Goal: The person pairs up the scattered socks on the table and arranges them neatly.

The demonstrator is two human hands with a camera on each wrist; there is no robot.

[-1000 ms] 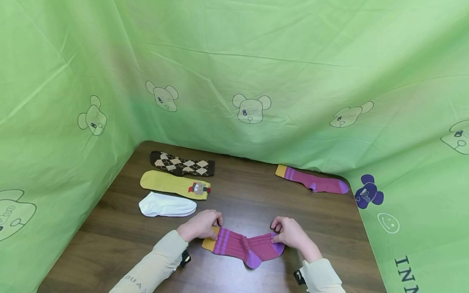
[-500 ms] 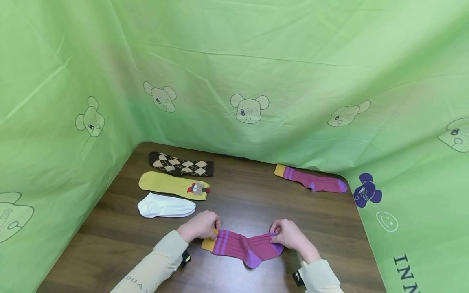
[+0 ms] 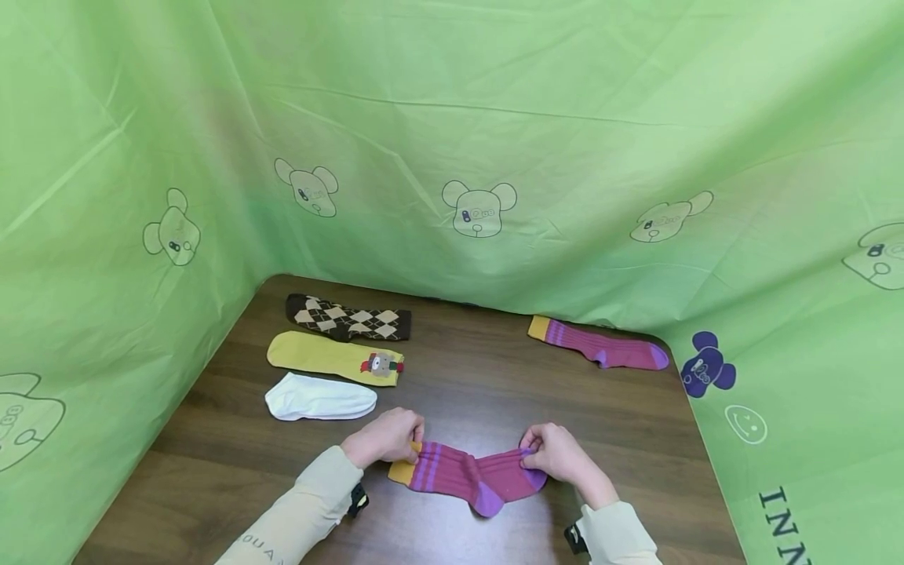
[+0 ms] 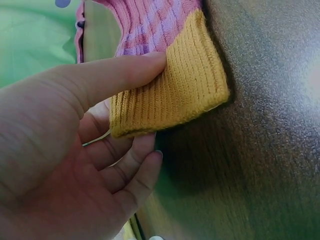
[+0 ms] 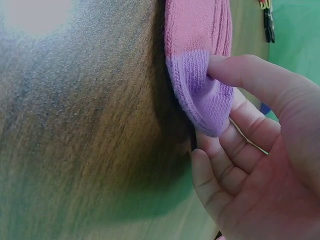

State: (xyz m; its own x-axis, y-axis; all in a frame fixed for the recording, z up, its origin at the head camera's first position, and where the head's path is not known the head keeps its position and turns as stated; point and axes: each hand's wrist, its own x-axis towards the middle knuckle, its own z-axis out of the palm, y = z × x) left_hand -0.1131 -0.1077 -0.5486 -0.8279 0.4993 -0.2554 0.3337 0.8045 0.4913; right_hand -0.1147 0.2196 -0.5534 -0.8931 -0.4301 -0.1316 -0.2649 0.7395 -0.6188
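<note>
A magenta knit sock [image 3: 452, 475] with a mustard cuff and purple stripes, heel and toe lies near the front of the table, bent at the heel. My left hand [image 3: 390, 436] pinches its mustard cuff [image 4: 195, 75], thumb on top and fingers underneath. At the other end, my right hand [image 3: 560, 453] pinches the purple toe [image 5: 200, 95] between thumb and fingers; the thumb dents the knit. A matching magenta sock [image 3: 600, 345] lies flat at the back right, apart from both hands.
On the left lie a brown argyle sock [image 3: 346, 318], a yellow sock [image 3: 318, 355] with a bear patch, and a white ankle sock [image 3: 321, 398] close to my left hand. A green curtain [image 3: 480, 118] with bear prints surrounds the wooden table [image 3: 452, 392].
Both hands keep their pinch on the sock, which stays nearly in place. The whole view has shifted very slightly.
</note>
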